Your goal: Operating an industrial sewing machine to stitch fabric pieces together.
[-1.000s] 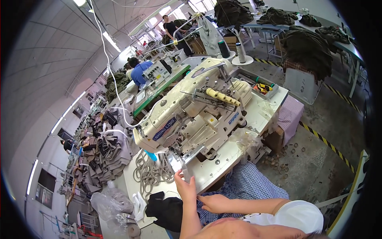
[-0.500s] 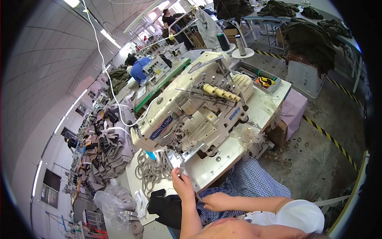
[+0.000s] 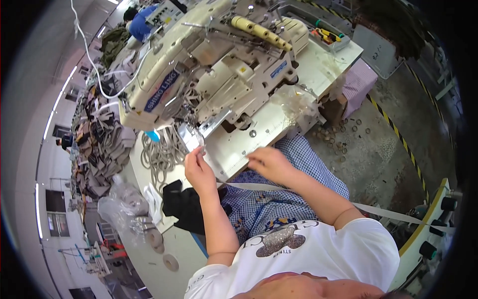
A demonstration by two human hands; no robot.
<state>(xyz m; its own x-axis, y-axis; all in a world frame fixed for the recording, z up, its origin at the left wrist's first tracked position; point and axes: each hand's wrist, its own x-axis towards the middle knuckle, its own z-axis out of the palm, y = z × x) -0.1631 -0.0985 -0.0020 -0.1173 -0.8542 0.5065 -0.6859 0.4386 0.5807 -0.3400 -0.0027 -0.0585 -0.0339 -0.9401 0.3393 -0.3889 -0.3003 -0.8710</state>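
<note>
A large cream sewing machine stands on a white worktable in front of me. Close to the shiny metal plate below its left end is my left hand, its thumb and fingers pinched together; what lies between the fingertips is too small to make out. Over the table's front edge hangs my right hand, fingers curled and closed, apart from the left; whether they hold a thin thing is hidden. A pale flat band runs across my lap, below both hands, over the blue checked cloth.
Coiled grey strips lie left of the plate, near black cloth and a clear plastic bag. Piled garments fill the far left. A tool tray sits at the table's back right. A rack with black knobs stands at right.
My view has tipped downward. My right hand has risen from my lap to above the table's front edge. My left hand remains by the metal plate. More of the pale band shows.
</note>
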